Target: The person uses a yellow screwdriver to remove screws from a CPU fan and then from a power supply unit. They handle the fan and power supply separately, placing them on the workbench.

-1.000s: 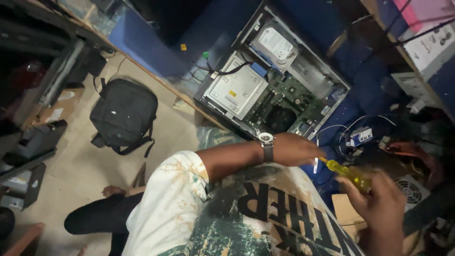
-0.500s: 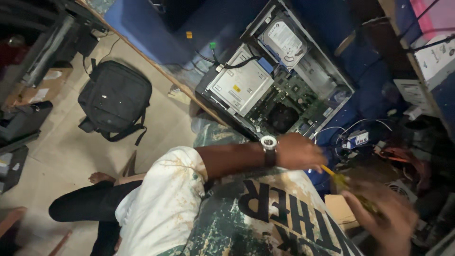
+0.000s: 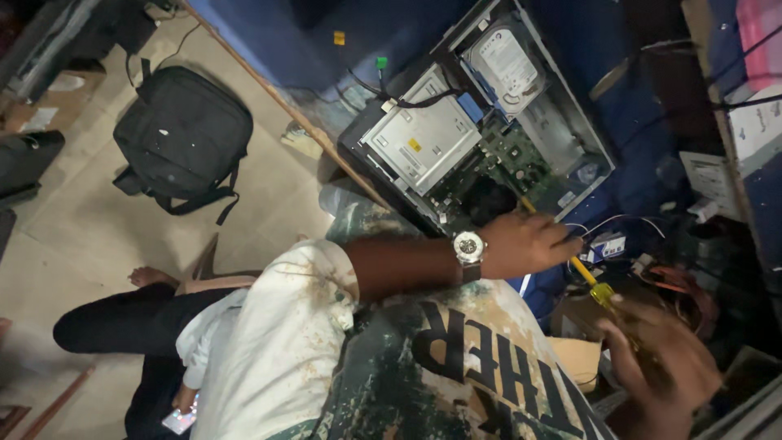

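Both hands grip one yellow-handled screwdriver.

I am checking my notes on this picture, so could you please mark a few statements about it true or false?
1. The computer case lies open, its circuit board showing. True.
2. The left hand is bare at the wrist. False: it wears a wristwatch.
3. The right hand holds a yellow-handled screwdriver. True.
4. A red backpack hangs on the wall. False: a black bag lies on the floor.
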Action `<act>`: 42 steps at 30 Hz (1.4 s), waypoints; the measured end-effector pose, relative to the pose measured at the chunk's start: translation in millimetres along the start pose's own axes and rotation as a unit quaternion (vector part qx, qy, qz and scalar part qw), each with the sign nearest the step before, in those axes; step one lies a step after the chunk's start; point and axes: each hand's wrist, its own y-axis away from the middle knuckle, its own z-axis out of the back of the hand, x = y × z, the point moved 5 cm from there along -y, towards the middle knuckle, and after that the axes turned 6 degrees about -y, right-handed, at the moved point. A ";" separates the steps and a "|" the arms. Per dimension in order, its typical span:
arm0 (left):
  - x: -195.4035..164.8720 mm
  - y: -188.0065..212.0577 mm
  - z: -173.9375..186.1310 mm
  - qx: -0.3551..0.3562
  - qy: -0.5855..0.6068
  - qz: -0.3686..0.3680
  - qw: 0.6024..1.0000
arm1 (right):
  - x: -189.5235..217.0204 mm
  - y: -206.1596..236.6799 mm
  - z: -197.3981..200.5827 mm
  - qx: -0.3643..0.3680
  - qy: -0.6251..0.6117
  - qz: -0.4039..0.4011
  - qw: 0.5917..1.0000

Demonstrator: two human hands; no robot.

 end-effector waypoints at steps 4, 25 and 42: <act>6.6 1.3 -8.5 0.011 -0.005 0.001 1.000 | -4.9 -13.6 -9.3 -0.017 -0.002 0.019 1.000; 25.1 -1.7 -18.4 0.011 0.050 0.053 0.997 | -49.7 -24.8 -11.6 -0.016 -0.025 0.015 0.999; 40.3 -10.5 -23.3 -0.009 0.085 0.076 0.993 | -50.4 -58.0 -15.6 -0.009 -0.035 -0.042 0.998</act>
